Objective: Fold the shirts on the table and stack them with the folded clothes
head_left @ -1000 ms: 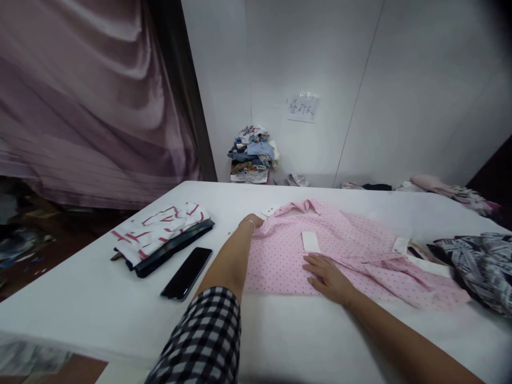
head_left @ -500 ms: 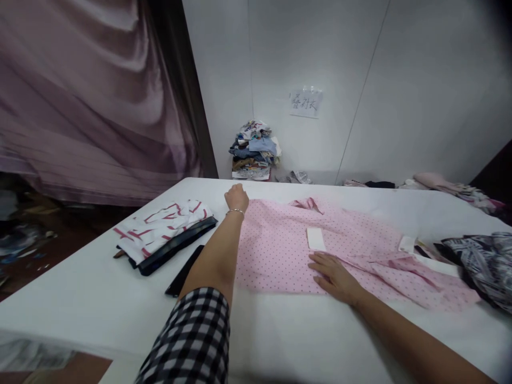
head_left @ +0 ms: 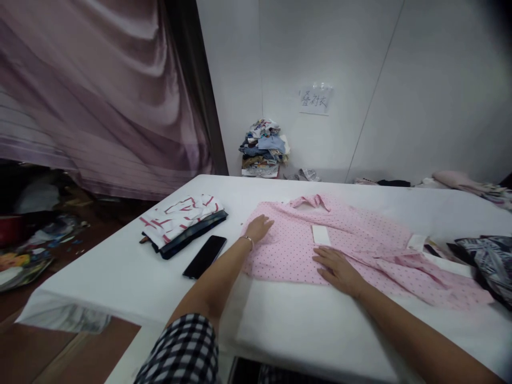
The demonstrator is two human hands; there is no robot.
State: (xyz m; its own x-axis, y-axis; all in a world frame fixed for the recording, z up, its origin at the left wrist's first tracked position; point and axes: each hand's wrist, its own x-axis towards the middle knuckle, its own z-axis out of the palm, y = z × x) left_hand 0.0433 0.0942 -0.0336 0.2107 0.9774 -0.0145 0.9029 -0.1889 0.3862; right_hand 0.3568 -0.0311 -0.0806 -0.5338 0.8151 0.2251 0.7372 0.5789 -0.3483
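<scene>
A pink dotted shirt (head_left: 352,240) lies spread on the white table (head_left: 120,272), collar at the far side. My left hand (head_left: 259,228) rests flat and open on the shirt's left part. Flat on the shirt's near middle lies my right hand (head_left: 336,269), fingers spread, just below a small white tag (head_left: 321,234). Neither hand holds anything. A sleeve of the shirt trails to the right.
A folded white-and-red garment on a dark one (head_left: 182,220) and a black phone (head_left: 205,256) lie left of the shirt. Dark patterned cloth (head_left: 486,261) sits at the right edge. A pile of clothes (head_left: 263,148) stands by the far wall. A curtain (head_left: 100,96) hangs at left.
My left hand pulled the shirt's left shoulder outward to the far left, then came back and now lies flat on the cloth. The right hand stayed in place. The view shifted left.
</scene>
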